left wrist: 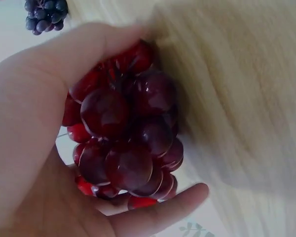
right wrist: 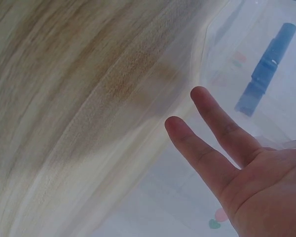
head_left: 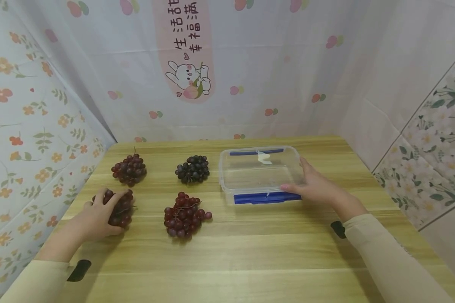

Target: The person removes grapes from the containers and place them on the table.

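Observation:
My left hand [head_left: 92,219] is curled around a bunch of dark red grapes [head_left: 122,212] at the left of the table; fingers lie over the top, thumb along the near side. In the left wrist view these grapes [left wrist: 128,128] fill the palm, one finger sticking out past them. At the right, my right hand [head_left: 320,189] grips the near right corner of a clear plastic container [head_left: 221,168] with blue clips. Its thumb lies over the front rim and its fingers along the right wall. Two straight fingers [right wrist: 207,163] show in the right wrist view.
Another red bunch [head_left: 129,169] lies behind my left hand. A black bunch [head_left: 192,169] and a brighter red bunch [head_left: 183,216] lie between that hand and the container. The wooden table [head_left: 227,265] meets a patterned curtain [head_left: 227,109] at its far edge.

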The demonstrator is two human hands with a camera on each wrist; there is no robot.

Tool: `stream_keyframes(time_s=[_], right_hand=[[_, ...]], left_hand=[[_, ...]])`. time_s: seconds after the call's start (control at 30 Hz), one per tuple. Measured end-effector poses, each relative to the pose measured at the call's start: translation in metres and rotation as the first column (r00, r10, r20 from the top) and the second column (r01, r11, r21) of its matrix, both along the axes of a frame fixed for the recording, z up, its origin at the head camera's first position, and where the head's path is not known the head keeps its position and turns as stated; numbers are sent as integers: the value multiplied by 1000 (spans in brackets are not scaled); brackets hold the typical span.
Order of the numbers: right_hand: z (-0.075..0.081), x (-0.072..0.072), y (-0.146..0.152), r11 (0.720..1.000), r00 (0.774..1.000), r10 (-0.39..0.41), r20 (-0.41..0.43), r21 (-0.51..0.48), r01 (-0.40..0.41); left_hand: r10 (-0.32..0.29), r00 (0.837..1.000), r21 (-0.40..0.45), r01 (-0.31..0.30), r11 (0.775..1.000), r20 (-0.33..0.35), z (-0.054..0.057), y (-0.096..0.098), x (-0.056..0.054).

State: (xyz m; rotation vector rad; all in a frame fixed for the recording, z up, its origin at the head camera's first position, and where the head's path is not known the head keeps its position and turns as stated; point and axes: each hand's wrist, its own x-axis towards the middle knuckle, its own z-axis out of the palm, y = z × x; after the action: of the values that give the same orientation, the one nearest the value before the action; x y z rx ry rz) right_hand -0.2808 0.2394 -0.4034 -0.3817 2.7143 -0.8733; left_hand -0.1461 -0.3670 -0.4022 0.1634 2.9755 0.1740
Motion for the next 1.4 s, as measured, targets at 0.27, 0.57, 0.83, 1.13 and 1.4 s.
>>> stream_keyframes(time_s=[0.27,0.57,0.83,1.13,1.4], right_hand=[[-2,-1,0,1000,1000,1,-11,5,-1],[2,1,-1,1000,1000,20,-15,20,-20],[3,0,6,999,1000,22,-5,35,-21],[5,0,15,999,1000,22,-4,44,-21],[5,-2,20,999,1000,19,-11,44,-18]], left_hand=[[4,1000,1,-4,1000,18,7,1,1],[19,999,10,-19,1000,35,11,4,1],[73,995,-3,-73,997,69,18,5,0],[45,999,-57,-44,997,23,22,8,-3],[20,1000,-103,-22,994,-14,25,12,-7]])
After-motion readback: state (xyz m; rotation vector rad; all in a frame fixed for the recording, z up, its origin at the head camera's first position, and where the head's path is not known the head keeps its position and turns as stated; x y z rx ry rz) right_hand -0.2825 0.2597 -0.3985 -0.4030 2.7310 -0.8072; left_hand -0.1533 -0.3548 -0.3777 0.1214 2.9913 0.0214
